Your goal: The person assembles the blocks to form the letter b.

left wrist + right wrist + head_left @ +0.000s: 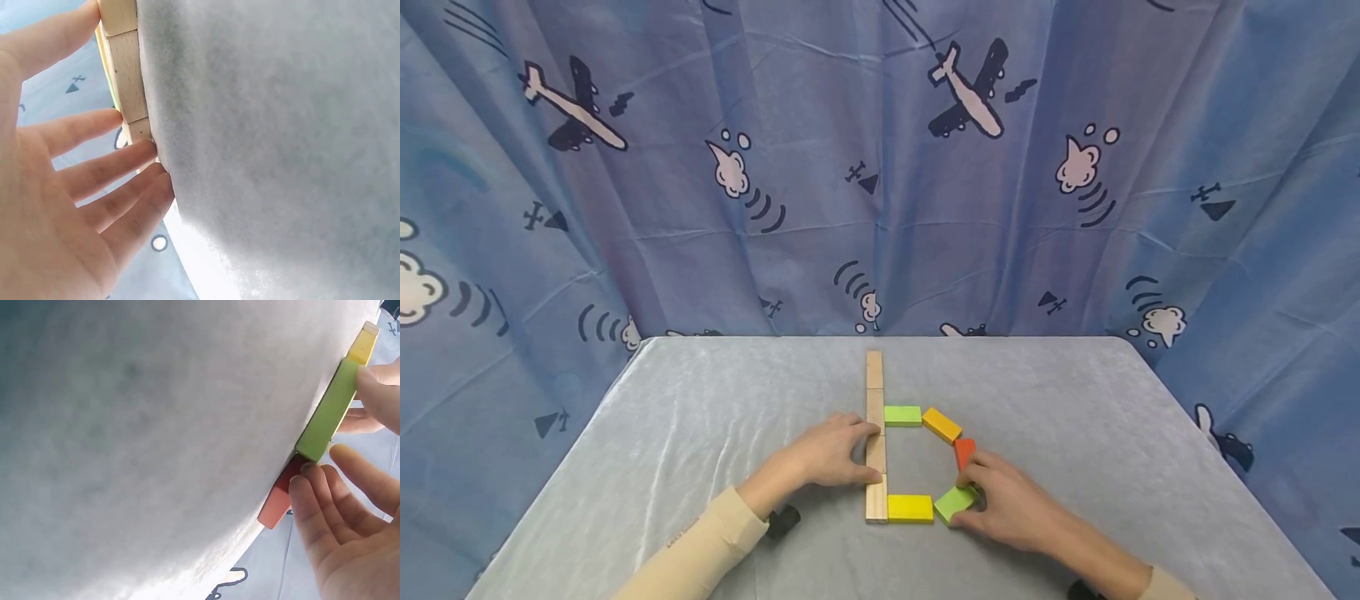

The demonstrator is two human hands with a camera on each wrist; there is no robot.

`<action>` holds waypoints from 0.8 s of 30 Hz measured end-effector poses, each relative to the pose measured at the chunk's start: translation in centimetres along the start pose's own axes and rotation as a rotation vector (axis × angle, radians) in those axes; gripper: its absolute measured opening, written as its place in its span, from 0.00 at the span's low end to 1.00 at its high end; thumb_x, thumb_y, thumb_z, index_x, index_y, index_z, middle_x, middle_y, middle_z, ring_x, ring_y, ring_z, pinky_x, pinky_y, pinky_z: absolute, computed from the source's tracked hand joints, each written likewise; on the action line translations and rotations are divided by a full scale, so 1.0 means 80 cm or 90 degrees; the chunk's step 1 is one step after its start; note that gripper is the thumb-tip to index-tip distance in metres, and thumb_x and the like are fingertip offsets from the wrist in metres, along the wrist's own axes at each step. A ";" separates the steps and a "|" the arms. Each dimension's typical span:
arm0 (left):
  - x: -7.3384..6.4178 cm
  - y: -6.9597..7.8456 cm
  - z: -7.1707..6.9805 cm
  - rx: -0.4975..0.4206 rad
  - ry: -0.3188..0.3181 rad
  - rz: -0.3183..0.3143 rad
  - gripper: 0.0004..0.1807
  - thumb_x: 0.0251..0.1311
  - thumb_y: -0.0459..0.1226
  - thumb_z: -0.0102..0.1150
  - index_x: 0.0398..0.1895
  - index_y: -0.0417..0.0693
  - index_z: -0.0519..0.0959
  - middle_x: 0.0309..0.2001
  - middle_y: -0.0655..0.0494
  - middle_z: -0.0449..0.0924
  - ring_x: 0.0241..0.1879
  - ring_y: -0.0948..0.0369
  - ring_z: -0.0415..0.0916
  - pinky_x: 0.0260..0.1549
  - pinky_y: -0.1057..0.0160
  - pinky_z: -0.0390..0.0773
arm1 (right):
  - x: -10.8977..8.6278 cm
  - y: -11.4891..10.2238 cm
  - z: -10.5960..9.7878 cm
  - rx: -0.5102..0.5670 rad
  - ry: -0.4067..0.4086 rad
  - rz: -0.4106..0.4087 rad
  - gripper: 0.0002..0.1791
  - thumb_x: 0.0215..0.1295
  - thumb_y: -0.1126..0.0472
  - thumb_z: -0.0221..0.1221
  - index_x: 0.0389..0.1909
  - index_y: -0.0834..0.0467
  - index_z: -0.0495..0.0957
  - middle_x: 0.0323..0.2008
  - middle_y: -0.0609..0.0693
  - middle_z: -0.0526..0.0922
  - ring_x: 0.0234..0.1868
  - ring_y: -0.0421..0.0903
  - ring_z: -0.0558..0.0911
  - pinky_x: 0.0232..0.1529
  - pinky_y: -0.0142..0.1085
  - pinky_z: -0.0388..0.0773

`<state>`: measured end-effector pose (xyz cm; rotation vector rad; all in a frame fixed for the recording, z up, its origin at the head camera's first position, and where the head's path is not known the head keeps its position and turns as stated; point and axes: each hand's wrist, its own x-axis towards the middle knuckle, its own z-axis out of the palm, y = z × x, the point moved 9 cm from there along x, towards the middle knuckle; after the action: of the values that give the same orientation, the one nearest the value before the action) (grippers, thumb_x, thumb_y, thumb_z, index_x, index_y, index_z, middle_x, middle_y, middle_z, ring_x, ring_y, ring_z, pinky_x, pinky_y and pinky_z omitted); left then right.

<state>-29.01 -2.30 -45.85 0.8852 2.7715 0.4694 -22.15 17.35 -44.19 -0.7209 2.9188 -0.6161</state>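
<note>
Plain wooden blocks [875,412] lie end to end in a straight column on the table. My left hand [835,451] touches the column's left edge with thumb and fingertips, its fingers fairly straight in the left wrist view. With thumb and index finger my right hand [1011,504] pinches a light green block [953,503] by its ends. The other fingertips rest by a red-orange block [275,509] just beyond it. A yellow block [911,509] sits between the column's foot and that green block. Another green block [902,416] and an orange-yellow block [942,425] continue the curve above.
The blocks lie on a table with a pale grey cloth [715,400]. Behind it hangs a blue curtain [805,167] printed with airplanes and clouds. Dark wrist devices [784,522] show beside both forearms.
</note>
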 end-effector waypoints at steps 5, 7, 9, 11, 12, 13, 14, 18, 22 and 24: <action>-0.003 -0.002 0.001 -0.026 -0.002 -0.004 0.40 0.58 0.59 0.68 0.70 0.50 0.74 0.65 0.49 0.74 0.65 0.51 0.70 0.61 0.47 0.73 | 0.001 0.004 -0.005 0.031 -0.001 0.008 0.20 0.51 0.44 0.76 0.37 0.49 0.82 0.36 0.38 0.73 0.37 0.38 0.73 0.37 0.34 0.75; -0.005 -0.004 0.000 -0.046 0.003 -0.005 0.39 0.59 0.59 0.67 0.70 0.49 0.73 0.65 0.48 0.74 0.64 0.50 0.71 0.61 0.48 0.73 | 0.002 0.007 -0.009 0.042 0.003 0.017 0.17 0.55 0.47 0.75 0.38 0.49 0.82 0.36 0.39 0.74 0.37 0.38 0.75 0.38 0.35 0.77; -0.007 -0.006 -0.003 -0.065 0.015 -0.002 0.39 0.60 0.57 0.67 0.70 0.47 0.73 0.64 0.47 0.74 0.64 0.50 0.72 0.61 0.47 0.73 | 0.003 0.012 -0.015 0.050 0.012 0.034 0.13 0.58 0.51 0.74 0.39 0.50 0.82 0.36 0.39 0.75 0.37 0.38 0.76 0.38 0.35 0.78; -0.010 -0.007 -0.008 -0.083 0.030 0.003 0.38 0.61 0.55 0.67 0.69 0.44 0.73 0.64 0.45 0.75 0.63 0.48 0.72 0.62 0.47 0.73 | 0.005 0.016 -0.021 0.053 0.029 0.051 0.10 0.61 0.55 0.72 0.39 0.50 0.83 0.35 0.39 0.77 0.37 0.39 0.77 0.39 0.36 0.79; -0.011 -0.007 -0.011 -0.092 0.040 0.006 0.37 0.62 0.53 0.67 0.69 0.43 0.73 0.63 0.45 0.75 0.63 0.48 0.73 0.62 0.46 0.73 | 0.005 0.018 -0.024 0.054 0.038 0.059 0.09 0.62 0.56 0.71 0.40 0.50 0.83 0.35 0.39 0.77 0.38 0.39 0.78 0.40 0.37 0.79; -0.012 -0.008 -0.014 -0.097 0.048 0.008 0.36 0.63 0.52 0.66 0.69 0.42 0.74 0.64 0.45 0.76 0.63 0.47 0.73 0.63 0.46 0.72 | 0.005 0.021 -0.027 0.055 0.048 0.068 0.08 0.62 0.57 0.71 0.40 0.50 0.83 0.36 0.39 0.78 0.39 0.40 0.78 0.41 0.38 0.80; -0.014 -0.009 -0.017 -0.100 0.057 0.011 0.35 0.63 0.51 0.66 0.68 0.42 0.74 0.64 0.44 0.76 0.63 0.47 0.73 0.63 0.46 0.72 | 0.006 0.024 -0.030 0.057 0.058 0.078 0.07 0.63 0.58 0.70 0.41 0.51 0.84 0.36 0.40 0.79 0.40 0.40 0.79 0.42 0.39 0.81; -0.020 -0.014 -0.026 -0.112 0.094 0.003 0.31 0.66 0.49 0.64 0.67 0.41 0.75 0.64 0.44 0.76 0.65 0.46 0.72 0.65 0.45 0.70 | 0.006 0.038 -0.041 0.056 0.090 0.103 0.08 0.65 0.58 0.68 0.44 0.54 0.84 0.40 0.43 0.81 0.44 0.44 0.81 0.46 0.44 0.82; -0.028 -0.021 -0.035 -0.117 0.139 -0.021 0.28 0.68 0.48 0.63 0.65 0.41 0.76 0.63 0.43 0.77 0.64 0.45 0.73 0.63 0.44 0.71 | 0.008 0.049 -0.050 0.051 0.113 0.106 0.11 0.67 0.58 0.66 0.48 0.57 0.84 0.43 0.47 0.83 0.47 0.49 0.82 0.48 0.49 0.81; -0.032 -0.024 -0.039 -0.123 0.164 -0.034 0.26 0.68 0.47 0.62 0.64 0.41 0.77 0.62 0.44 0.78 0.63 0.45 0.74 0.62 0.44 0.72 | 0.009 0.054 -0.054 0.045 0.122 0.110 0.12 0.68 0.58 0.65 0.49 0.59 0.84 0.44 0.49 0.83 0.48 0.51 0.82 0.49 0.51 0.81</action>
<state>-28.83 -6.08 -43.40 0.7511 2.9005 0.8818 -25.31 22.09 -41.95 -0.4168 3.0687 -0.8053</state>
